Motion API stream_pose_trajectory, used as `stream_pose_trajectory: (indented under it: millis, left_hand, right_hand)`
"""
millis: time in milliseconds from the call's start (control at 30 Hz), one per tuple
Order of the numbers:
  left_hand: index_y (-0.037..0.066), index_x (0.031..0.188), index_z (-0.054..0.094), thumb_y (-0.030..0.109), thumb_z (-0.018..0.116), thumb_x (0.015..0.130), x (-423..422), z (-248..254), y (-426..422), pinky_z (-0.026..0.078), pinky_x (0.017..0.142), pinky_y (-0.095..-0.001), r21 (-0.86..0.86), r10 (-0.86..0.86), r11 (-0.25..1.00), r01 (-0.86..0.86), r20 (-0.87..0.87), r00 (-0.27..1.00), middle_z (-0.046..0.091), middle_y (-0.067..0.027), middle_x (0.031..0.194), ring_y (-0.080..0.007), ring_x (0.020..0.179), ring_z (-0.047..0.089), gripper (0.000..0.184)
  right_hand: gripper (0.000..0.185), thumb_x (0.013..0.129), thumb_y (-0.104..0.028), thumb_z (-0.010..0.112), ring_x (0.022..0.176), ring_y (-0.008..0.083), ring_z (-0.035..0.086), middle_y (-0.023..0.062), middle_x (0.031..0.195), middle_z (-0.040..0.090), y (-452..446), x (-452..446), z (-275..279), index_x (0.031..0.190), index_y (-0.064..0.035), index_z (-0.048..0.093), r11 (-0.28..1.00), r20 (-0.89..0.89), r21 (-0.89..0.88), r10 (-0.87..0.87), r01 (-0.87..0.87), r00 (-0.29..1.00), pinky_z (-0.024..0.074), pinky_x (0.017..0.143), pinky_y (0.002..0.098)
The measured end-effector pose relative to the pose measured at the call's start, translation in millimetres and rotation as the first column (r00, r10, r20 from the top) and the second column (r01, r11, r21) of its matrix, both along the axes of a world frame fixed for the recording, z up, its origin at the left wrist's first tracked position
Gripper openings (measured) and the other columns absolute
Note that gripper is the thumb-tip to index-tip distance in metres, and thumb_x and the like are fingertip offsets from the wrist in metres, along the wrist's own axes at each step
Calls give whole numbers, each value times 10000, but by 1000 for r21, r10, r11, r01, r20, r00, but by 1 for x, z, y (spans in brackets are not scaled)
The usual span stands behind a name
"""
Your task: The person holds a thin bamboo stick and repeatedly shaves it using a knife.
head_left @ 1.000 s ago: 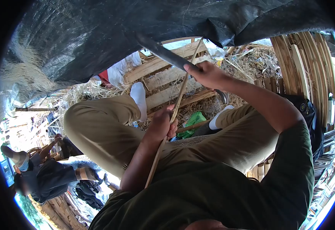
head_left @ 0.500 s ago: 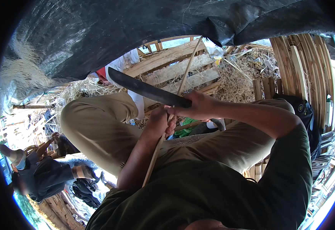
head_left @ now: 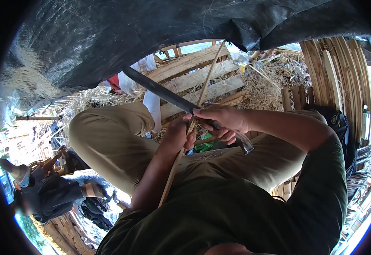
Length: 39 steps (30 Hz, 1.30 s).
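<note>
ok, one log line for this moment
left hand: gripping thin strip | right hand: gripping long knife | contact: unclear, knife crosses strip near left hand

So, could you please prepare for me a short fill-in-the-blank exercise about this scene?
1. The right hand holds a large knife by its ____.
2. The left hand grips a thin strip, crossed in this view by the knife's ____.
3. The sock beyond the left hand is coloured ____.

Missing words: handle; blade; white.
</note>
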State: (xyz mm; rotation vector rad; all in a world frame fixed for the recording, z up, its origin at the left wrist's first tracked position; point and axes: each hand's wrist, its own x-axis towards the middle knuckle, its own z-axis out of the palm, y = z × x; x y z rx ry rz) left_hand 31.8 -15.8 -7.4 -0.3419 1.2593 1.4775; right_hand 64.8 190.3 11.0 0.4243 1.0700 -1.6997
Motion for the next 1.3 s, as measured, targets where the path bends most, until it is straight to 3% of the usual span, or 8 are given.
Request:
stream_pose_trajectory:
  millis: [100, 167, 267, 567, 667, 767, 1000, 1300]
  left_hand:
    - [37, 1252, 487, 225, 331, 1030, -3, 1, -1, 295, 360, -237, 44, 3, 999, -7, 97, 995, 377, 27, 548, -77, 376, 321, 330]
    - [48, 1345, 456, 220, 331, 1025, -3, 2, -3, 291, 363, -231, 77, 19, 996, -33, 178, 984, 368, 37, 540, -70, 376, 311, 384]
    - [68, 1379, 439, 219, 336, 1019, -3, -1, -6, 287, 365, -222, 140, 38, 987, -83, 301, 953, 364, 51, 533, -56, 375, 304, 404]
    - [110, 1030, 567, 240, 396, 1003, -2, -19, -12, 270, 315, -223, 347, 15, 911, -221, 508, 861, 397, 50, 514, -66, 343, 327, 216]
    - [128, 986, 558, 242, 399, 1000, -5, -15, -11, 270, 312, -223, 348, 2, 913, -213, 518, 855, 401, 50, 506, -66, 338, 332, 196]
    - [141, 977, 559, 246, 403, 1000, -4, -12, -13, 273, 311, -222, 315, 20, 927, -205, 502, 865, 405, 50, 503, -66, 335, 333, 190]
    - [138, 987, 537, 234, 386, 1014, -1, -11, -14, 269, 320, -201, 305, 7, 935, -183, 497, 867, 394, 70, 507, -41, 335, 320, 181]
    - [137, 981, 529, 253, 395, 1027, -7, -20, -14, 287, 337, -182, 347, 22, 907, -241, 532, 847, 397, 88, 528, -19, 361, 331, 183]
  right_hand:
    - [536, 969, -569, 519, 366, 127, 419, 1, 497, 439, 8, -6, -4, 785, -67, 553, 906, -429, 417, 125, 73, 895, 349, 357, 303]
    - [354, 935, -377, 640, 467, 193, 572, 46, 566, 573, 19, -6, -33, 860, -33, 606, 726, -745, 596, 342, 342, 573, 456, 471, 362]
    - [239, 854, -253, 711, 569, 237, 645, 83, 631, 634, 32, -3, -38, 879, -31, 625, 609, -767, 642, 521, 466, 375, 500, 568, 388]
    - [302, 808, -305, 739, 673, 287, 674, 142, 754, 685, 57, -17, -70, 875, -21, 660, 560, -588, 804, 702, 200, 401, 524, 654, 409]
    - [471, 870, -468, 678, 667, 289, 658, 152, 718, 664, 49, -14, -60, 818, -1, 657, 456, -454, 880, 718, 136, 528, 513, 657, 430]
    - [681, 908, -640, 561, 656, 291, 636, 160, 673, 633, 35, -18, -35, 770, 22, 642, 557, -396, 830, 623, -27, 675, 497, 646, 437]
    - [771, 902, -717, 495, 604, 316, 608, 168, 616, 599, 23, -9, -46, 791, 23, 683, 661, -498, 749, 610, -50, 616, 483, 619, 459]
    - [725, 867, -708, 554, 597, 363, 622, 172, 602, 623, 30, -20, -62, 739, -12, 708, 505, -536, 843, 751, 187, 386, 523, 615, 459]
